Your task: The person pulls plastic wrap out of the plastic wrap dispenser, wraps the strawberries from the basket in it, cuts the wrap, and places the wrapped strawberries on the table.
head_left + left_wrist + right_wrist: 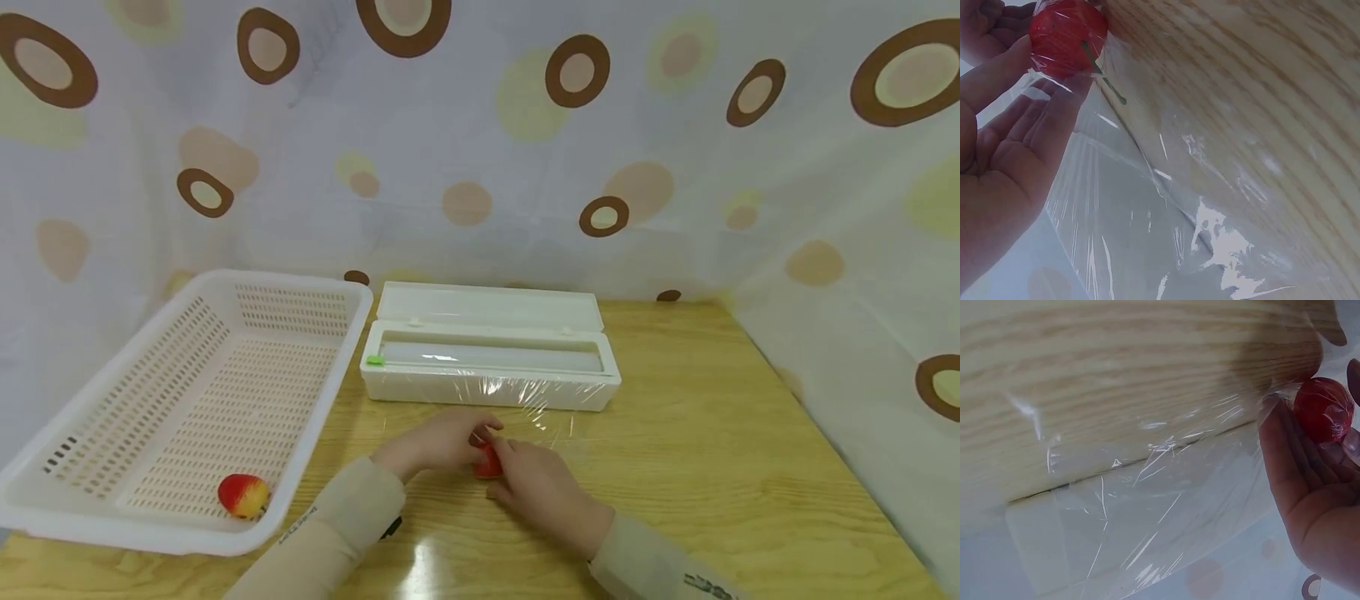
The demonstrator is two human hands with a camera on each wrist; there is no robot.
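Both hands meet low over the table at a round red fruit (1066, 37) with a thin green stem. Clear cling film (1166, 181) lies over the fruit and stretches, creased and shiny, toward the roll's box. My left hand (442, 442) holds the fruit from the left; its thumb touches one side and its fingers lie under it in the left wrist view. From the right, my right hand (547, 487) holds it between thumb and fingers, with film over the fingertips in the right wrist view.
A white box (491, 390) with a raised lid holds the film roll (495, 357) behind the hands. A green slider (375, 360) sits at its left end. On the left stands a white slotted basket (300, 483) containing a red and yellow fruit (243, 496). Patterned cloth hangs behind.
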